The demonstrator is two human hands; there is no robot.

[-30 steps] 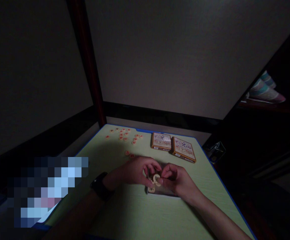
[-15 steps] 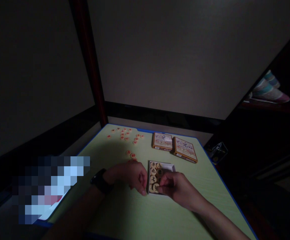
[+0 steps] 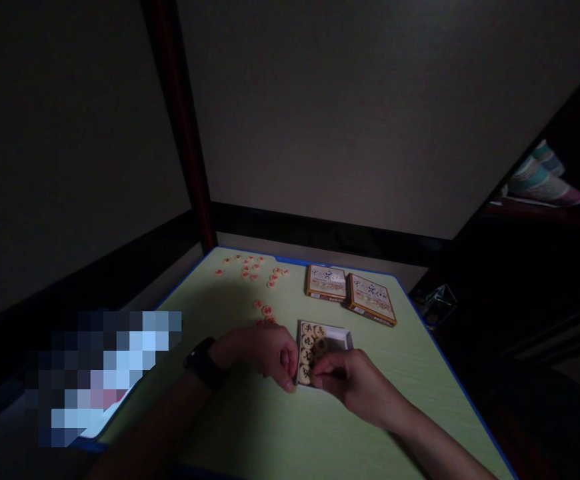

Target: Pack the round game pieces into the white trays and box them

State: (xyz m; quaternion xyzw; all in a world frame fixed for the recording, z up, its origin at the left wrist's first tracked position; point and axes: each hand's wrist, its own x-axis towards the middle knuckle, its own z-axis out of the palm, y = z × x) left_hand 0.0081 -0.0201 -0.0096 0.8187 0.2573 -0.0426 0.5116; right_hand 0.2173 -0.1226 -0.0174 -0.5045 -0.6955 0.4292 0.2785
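Note:
A small open box tray [image 3: 343, 337] lies on the green table [image 3: 280, 433] and holds several round pale game discs [image 3: 308, 341] with black characters. My left hand [image 3: 270, 353], with a dark watch on its wrist, rests curled against the tray's left side, fingertips pinched at its near corner. My right hand [image 3: 350, 377] reaches in from the right, its fingers pinched together over the discs at the tray's near edge. What the fingertips hold is hidden in the dim light.
Several loose discs with red characters [image 3: 253, 270] lie scattered at the far left of the table. Two flat printed boxes [image 3: 326, 282] [image 3: 371, 299] lie side by side at the far edge. A dark red post [image 3: 183, 133] rises behind the table's far-left corner.
Both hands were together over the tray a second ago, holding discs. The left has since dropped to the tray's left side, uncovering the rows of discs; the right stays over the near edge.

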